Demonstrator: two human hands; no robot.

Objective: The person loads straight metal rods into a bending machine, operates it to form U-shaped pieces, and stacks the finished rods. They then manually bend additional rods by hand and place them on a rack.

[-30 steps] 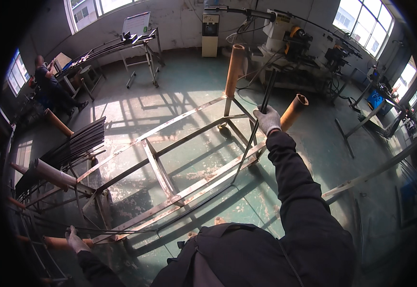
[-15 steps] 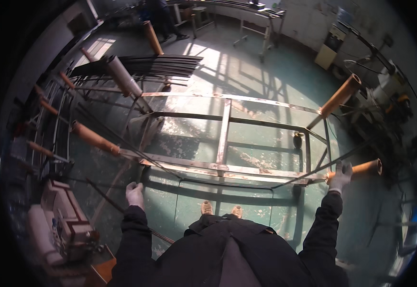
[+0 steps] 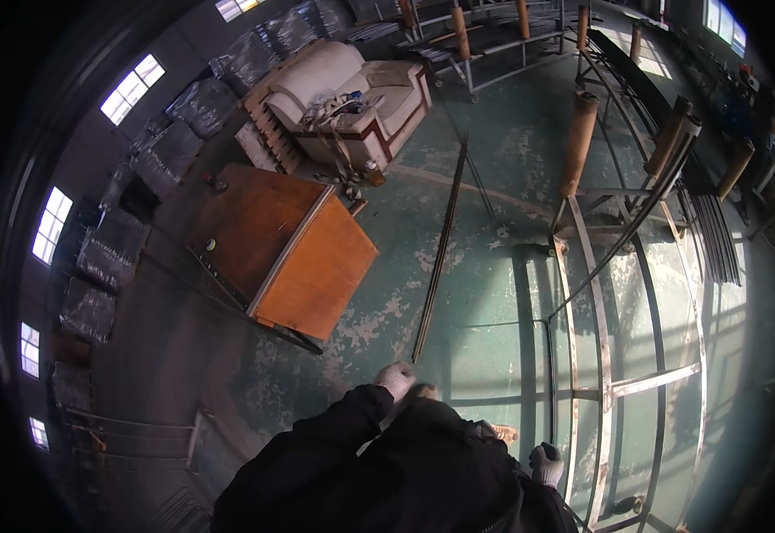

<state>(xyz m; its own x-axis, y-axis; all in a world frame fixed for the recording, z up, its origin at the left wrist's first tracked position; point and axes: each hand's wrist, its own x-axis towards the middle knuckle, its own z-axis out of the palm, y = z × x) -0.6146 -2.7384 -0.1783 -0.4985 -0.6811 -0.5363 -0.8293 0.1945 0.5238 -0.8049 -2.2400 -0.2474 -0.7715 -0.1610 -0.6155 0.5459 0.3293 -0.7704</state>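
My left hand (image 3: 395, 380), in a pale glove, hangs in front of my body with fingers loosely apart and nothing seen in it. Just beyond it is the near end of a long, thin dark metal bar (image 3: 442, 253) lying on the green floor. My right hand (image 3: 546, 465), also gloved, is low beside the metal frame (image 3: 604, 417); its fingers are curled and I see nothing in them. The frame has long rails, a crossbar and rust-brown upright tubes (image 3: 579, 142) at its far end. A thin black rod (image 3: 574, 291) runs along its near side.
To the left stands an orange-brown wooden cabinet (image 3: 316, 266). Behind it an upholstered armchair (image 3: 352, 102) with straps and loose items rests against a wooden pallet (image 3: 267, 133). Wrapped bundles (image 3: 174, 151) line the wall. Dark bars (image 3: 712, 235) lie stacked beyond the frame.
My view has turned left, putting the frame on the right and bringing the cabinet and armchair into full view. My right hand has come off the brown tube and dropped to my side.
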